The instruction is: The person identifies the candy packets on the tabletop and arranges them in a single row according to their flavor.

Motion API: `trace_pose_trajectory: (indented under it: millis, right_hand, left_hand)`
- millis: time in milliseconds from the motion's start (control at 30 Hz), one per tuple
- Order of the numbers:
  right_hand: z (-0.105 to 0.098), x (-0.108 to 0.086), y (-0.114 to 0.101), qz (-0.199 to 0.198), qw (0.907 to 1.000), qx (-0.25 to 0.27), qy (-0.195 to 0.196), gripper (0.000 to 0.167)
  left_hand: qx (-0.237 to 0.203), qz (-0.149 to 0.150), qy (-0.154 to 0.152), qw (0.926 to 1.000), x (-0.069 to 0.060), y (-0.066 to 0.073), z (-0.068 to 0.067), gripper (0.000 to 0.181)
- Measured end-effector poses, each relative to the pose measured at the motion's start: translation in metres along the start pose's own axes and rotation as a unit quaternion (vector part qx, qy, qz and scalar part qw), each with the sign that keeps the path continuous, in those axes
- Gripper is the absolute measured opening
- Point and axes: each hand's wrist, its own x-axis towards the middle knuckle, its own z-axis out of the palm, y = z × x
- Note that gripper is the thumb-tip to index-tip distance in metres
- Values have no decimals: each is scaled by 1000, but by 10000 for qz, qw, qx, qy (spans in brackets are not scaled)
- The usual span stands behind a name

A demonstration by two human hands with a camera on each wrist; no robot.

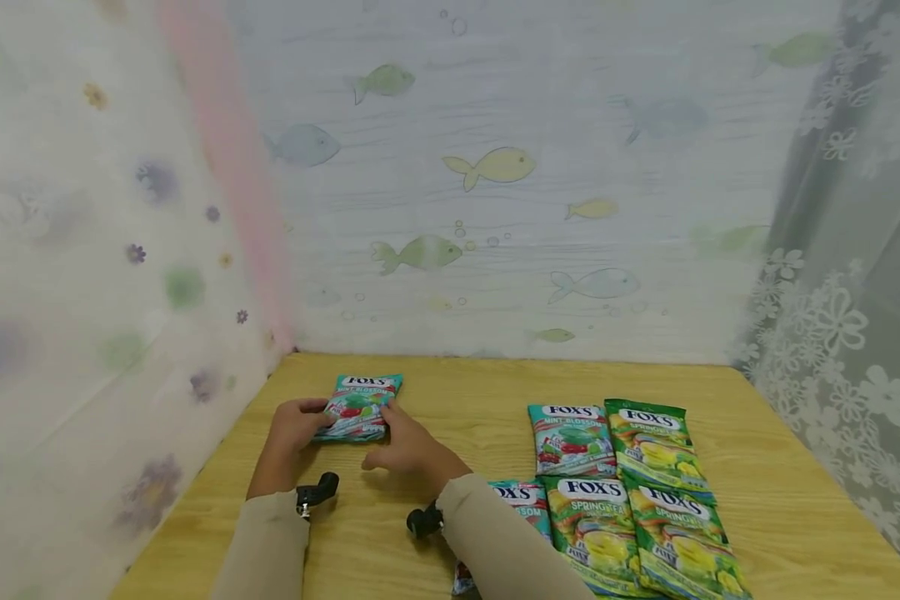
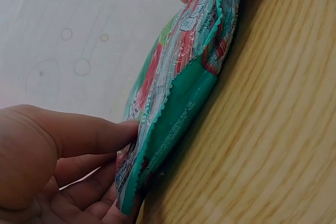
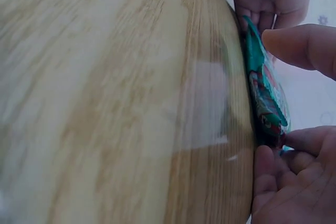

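Head: left hand [image 1: 292, 429] pinches, relaxed right hand [image 1: 417, 450] touches 1 teal packet [image 1: 358, 407]; 2 more [image 1: 573, 446], 3 green [image 1: 594, 529].

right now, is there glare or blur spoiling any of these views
Head view: fairly even light, large lettering on the held Mint Blossom packet readable, smallest print not; left wrist view: dimmer, small glints on the packet; right wrist view: pale glare patch on the table.

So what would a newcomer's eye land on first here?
Probably the teal Fox's Mint Blossom bag, held by left hand and right hand toward the back left of the wood-grain table. Next, the bright green Fox's Spring Tea bags, grouped with two more Mint Blossom bags on its right. Behind is a pale fish-patterned backdrop.
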Motion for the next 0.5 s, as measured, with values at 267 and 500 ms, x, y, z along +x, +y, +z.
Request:
trace_pose_trajectory:
  millis: [267, 500]
  right_hand:
    - [0, -4, 0, -40, 9998, 199, -57, 103]
    - [-4, -6, 3, -179, 9974, 701, -65, 100]
  left_hand:
    - [-175, -248, -13, 9995, 1, -1, -2, 50]
    - [-515, -362, -76, 9980, -2, 2, -2, 51]
